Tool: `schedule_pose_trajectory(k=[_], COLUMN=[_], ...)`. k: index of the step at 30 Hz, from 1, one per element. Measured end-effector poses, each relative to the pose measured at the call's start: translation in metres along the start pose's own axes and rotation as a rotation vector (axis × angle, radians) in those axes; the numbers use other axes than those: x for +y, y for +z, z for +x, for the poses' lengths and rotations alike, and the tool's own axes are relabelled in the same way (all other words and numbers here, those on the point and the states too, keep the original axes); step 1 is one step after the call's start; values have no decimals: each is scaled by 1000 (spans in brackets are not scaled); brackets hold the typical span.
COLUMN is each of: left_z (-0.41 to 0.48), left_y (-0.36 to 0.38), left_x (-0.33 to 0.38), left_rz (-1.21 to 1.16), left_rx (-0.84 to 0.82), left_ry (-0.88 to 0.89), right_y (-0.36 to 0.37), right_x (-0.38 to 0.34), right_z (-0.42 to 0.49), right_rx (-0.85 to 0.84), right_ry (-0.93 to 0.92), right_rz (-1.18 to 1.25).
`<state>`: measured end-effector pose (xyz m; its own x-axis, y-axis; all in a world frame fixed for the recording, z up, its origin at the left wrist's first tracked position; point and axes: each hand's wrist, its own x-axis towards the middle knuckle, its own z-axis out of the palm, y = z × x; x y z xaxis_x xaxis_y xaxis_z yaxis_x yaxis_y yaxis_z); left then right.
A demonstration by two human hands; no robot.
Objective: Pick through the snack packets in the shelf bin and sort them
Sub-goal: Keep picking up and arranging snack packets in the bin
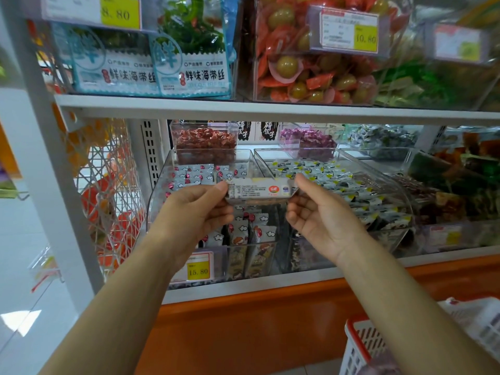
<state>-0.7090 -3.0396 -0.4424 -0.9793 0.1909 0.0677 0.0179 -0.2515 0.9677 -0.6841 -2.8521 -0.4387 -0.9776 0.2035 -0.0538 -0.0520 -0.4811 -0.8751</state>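
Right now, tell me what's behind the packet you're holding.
Left bin holds white packets, right bin black-and-yellow packets. The held packet, left hand and right hand hide the rest.

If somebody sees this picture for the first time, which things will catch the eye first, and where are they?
First, the two hands at the centre: the left hand and the right hand each pinch one end of a small white snack packet in front of the clear shelf bin. Next, the yellow price tag reading 15.80, low on that bin's front, and the blue seaweed packs on the upper shelf, at left.
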Motion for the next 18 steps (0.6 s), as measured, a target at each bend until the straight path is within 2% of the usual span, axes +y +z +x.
schedule_pose_trajectory(k=[3, 7, 12, 18], left_z=[-1, -2, -1, -1], left_y=[-1, 0, -1, 0], left_x=[0, 1, 6, 7], left_rz=[26, 41, -120, -167], left_rx=[-15, -16, -62, -14], left_ry=[-3, -2, -66, -59], right_y=[-1, -1, -3, -2], right_x=[1, 2, 0, 2], right_z=[1, 0, 0, -3], right_rx=[61, 48, -57, -152], right_ry=[-8, -33, -76, -201], right_rz=[-19, -34, -52, -274])
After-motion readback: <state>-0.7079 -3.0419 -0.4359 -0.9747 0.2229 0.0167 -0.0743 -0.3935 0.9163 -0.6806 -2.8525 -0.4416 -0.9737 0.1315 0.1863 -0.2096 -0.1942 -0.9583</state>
